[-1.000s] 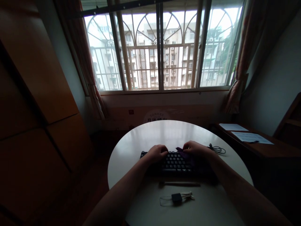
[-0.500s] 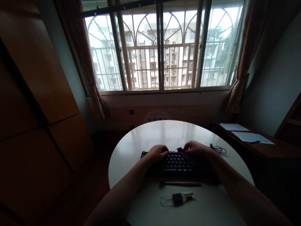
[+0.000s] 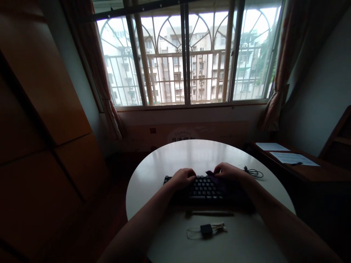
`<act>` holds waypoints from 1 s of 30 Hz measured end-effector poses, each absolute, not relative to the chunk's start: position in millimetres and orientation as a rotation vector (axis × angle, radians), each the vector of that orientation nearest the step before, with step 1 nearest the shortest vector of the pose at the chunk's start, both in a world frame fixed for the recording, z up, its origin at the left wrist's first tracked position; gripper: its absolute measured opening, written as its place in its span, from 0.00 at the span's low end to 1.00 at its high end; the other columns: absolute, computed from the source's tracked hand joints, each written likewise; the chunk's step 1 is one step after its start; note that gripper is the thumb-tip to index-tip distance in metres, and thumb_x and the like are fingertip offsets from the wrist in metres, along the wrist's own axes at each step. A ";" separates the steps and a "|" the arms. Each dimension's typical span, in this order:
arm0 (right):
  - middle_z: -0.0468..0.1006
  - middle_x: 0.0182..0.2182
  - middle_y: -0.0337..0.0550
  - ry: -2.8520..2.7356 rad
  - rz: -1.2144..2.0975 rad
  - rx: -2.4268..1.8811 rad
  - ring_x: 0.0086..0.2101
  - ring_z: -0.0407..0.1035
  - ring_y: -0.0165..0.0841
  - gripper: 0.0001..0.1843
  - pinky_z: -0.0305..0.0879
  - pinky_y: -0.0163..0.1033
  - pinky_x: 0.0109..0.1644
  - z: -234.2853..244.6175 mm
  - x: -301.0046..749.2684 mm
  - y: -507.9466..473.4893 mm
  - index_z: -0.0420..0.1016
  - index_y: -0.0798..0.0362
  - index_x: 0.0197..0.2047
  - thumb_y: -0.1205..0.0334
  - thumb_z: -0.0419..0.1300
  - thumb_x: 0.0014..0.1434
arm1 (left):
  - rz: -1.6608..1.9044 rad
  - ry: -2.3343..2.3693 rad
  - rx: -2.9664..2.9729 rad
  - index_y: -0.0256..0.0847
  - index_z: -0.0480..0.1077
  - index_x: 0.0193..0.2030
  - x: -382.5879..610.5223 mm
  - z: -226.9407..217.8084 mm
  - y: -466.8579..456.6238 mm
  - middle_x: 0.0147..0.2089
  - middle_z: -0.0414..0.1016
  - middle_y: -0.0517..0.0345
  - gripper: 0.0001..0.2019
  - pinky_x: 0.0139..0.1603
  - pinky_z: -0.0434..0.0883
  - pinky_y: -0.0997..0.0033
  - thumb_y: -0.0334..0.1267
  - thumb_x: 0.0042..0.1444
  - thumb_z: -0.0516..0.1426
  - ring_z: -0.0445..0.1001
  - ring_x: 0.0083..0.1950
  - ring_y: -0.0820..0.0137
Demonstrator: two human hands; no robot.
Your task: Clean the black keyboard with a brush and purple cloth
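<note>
A black keyboard [image 3: 205,190] lies on the round white table, with its left and right parts covered by my hands and forearms. My left hand [image 3: 184,177] rests over its left half, fingers curled down at the back rows of keys. At the keyboard's back right, my right hand [image 3: 226,171] is closed on a dark purple cloth [image 3: 215,178], which hangs down over the keys. Both sets of fingertips are partly hidden. In front of the keyboard lies a thin stick-like tool [image 3: 212,213] with a dark left end.
Nearer me on the table [image 3: 153,160] is a small black block [image 3: 206,229] with wire loops and metal prongs. A coiled black cable [image 3: 255,172] sits right of my right hand. Papers and a pen [image 3: 296,164] lie on a brown surface at the right.
The view has shifted very slightly. Both hands stay in nearly the same places, with the purple cloth still in my right hand.
</note>
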State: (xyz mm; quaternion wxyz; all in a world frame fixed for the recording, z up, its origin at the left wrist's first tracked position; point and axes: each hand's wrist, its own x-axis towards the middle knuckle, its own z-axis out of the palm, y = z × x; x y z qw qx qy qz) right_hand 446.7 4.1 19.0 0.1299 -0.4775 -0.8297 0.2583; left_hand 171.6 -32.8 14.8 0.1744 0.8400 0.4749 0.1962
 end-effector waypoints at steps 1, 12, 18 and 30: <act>0.82 0.36 0.42 -2.413 0.765 -1.390 0.36 0.75 0.37 0.12 0.66 0.34 0.39 19.3 447.8 4.4 0.82 0.52 0.38 0.59 0.61 0.51 | 0.559 1.342 2.381 0.43 0.76 0.44 171.5 15.0 -32.9 0.45 0.77 0.55 0.13 0.44 0.69 0.70 0.43 0.57 0.54 0.74 0.45 0.66; 0.82 0.37 0.44 -2.436 0.397 -1.541 0.37 0.74 0.36 0.12 0.63 0.34 0.39 24.2 433.9 -4.1 0.82 0.52 0.37 0.60 0.59 0.54 | 0.556 1.365 2.391 0.42 0.76 0.43 173.2 14.8 -32.0 0.44 0.78 0.55 0.12 0.46 0.70 0.70 0.41 0.56 0.54 0.74 0.45 0.65; 0.83 0.35 0.43 -2.461 0.513 -1.465 0.35 0.74 0.35 0.12 0.63 0.33 0.37 28.0 439.3 -6.2 0.83 0.52 0.37 0.61 0.58 0.53 | 0.545 1.347 2.383 0.42 0.76 0.44 172.9 16.5 -33.1 0.46 0.77 0.55 0.13 0.45 0.69 0.69 0.42 0.57 0.53 0.74 0.46 0.65; 0.83 0.37 0.44 -2.381 0.666 -1.455 0.36 0.75 0.36 0.14 0.66 0.33 0.38 17.8 444.2 4.3 0.82 0.54 0.39 0.60 0.59 0.53 | 0.545 1.348 2.376 0.43 0.76 0.43 172.7 18.2 -34.6 0.46 0.77 0.56 0.13 0.45 0.69 0.69 0.42 0.57 0.54 0.74 0.45 0.65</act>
